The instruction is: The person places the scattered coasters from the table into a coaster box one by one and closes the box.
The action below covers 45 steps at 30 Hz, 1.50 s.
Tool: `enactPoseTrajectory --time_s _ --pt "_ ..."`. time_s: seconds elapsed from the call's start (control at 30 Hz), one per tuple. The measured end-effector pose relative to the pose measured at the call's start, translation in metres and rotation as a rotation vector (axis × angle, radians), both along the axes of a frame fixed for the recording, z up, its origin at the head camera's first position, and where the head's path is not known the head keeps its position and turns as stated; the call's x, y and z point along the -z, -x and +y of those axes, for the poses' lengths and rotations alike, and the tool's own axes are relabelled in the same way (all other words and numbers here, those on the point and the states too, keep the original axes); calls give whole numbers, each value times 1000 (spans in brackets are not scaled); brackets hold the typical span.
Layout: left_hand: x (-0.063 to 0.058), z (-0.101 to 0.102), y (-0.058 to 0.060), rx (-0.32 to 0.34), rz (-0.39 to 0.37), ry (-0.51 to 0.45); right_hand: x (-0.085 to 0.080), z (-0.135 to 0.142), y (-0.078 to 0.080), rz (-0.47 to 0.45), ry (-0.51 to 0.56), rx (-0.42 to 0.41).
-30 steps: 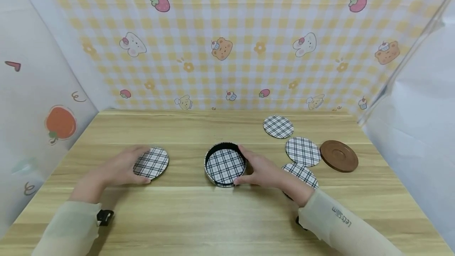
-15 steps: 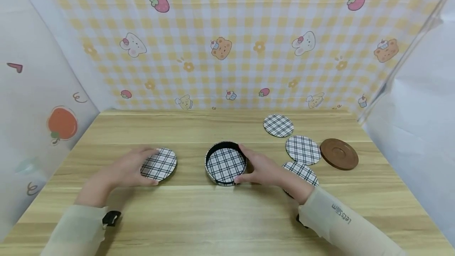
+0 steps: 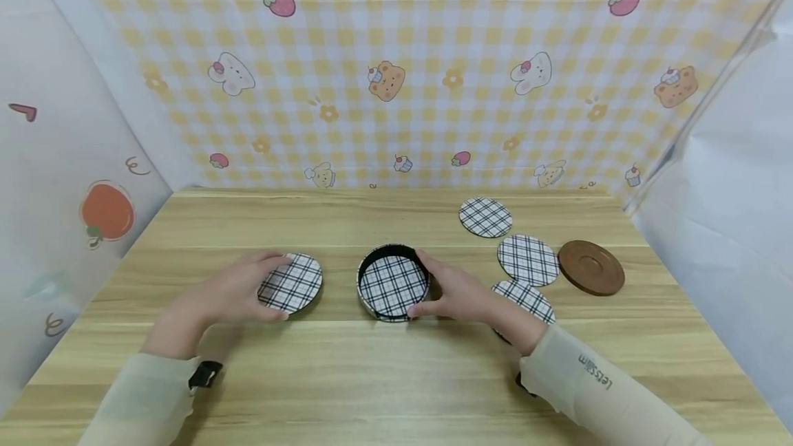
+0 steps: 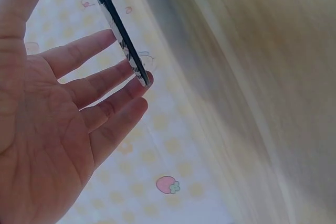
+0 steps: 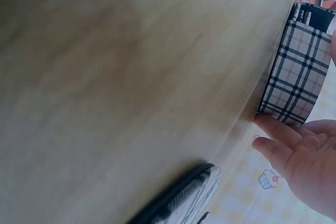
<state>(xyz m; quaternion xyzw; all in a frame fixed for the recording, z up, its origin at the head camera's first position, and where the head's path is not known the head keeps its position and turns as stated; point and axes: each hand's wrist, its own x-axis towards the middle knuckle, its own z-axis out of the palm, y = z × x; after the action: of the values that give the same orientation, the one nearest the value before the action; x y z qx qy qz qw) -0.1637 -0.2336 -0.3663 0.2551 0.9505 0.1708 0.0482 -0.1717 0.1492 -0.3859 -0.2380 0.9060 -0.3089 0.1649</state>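
Note:
My left hand [image 3: 238, 288] grips a round plaid coaster [image 3: 296, 284] by its edges, thumb at the near side and fingers at the far side. In the left wrist view the coaster [image 4: 118, 32] appears edge-on, raised above the tabletop. Right of it stands a round plaid coaster holder [image 3: 387, 251] with a black inside. Another plaid coaster [image 3: 393, 286] lies flat inside that holder. My right hand [image 3: 461, 294] holds the holder's right side between thumb and fingers. The right wrist view shows the holder's plaid outer wall [image 5: 296, 72] resting on the table.
Three plaid coasters lie to the right: a far one [image 3: 486, 217], a middle one [image 3: 528, 260] and a near one [image 3: 526, 299] partly behind my right forearm. A brown round disc with ringed grooves [image 3: 591, 268] lies beside them. A patterned cloth [image 3: 434, 122] backs the wooden table [image 3: 384, 384].
My left hand has moved to the right with its coaster, closer to the holder. The right hand and the holder have stayed in place.

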Motion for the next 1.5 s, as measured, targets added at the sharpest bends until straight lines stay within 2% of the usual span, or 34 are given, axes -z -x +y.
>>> enactPoseTrajectory --time_s 0.27,0.6,0.77,1.13,1.33,1.5 --pt "-1 11 0 30 15 -12 -1 0 0 -6 7 2" --pt "-11 25 -6 59 45 -15 -2 -1 3 10 16 -28" --pt "-12 35 -6 104 77 -15 -2 1 2 17 24 -20" --pt "-16 48 -13 121 100 -3 3 0 -2 5 48 -21" --pt "-16 56 -13 131 81 -12 4 2 -3 -4 45 -30" --pt "-22 61 -8 157 91 -28 2 1 0 4 43 -23"
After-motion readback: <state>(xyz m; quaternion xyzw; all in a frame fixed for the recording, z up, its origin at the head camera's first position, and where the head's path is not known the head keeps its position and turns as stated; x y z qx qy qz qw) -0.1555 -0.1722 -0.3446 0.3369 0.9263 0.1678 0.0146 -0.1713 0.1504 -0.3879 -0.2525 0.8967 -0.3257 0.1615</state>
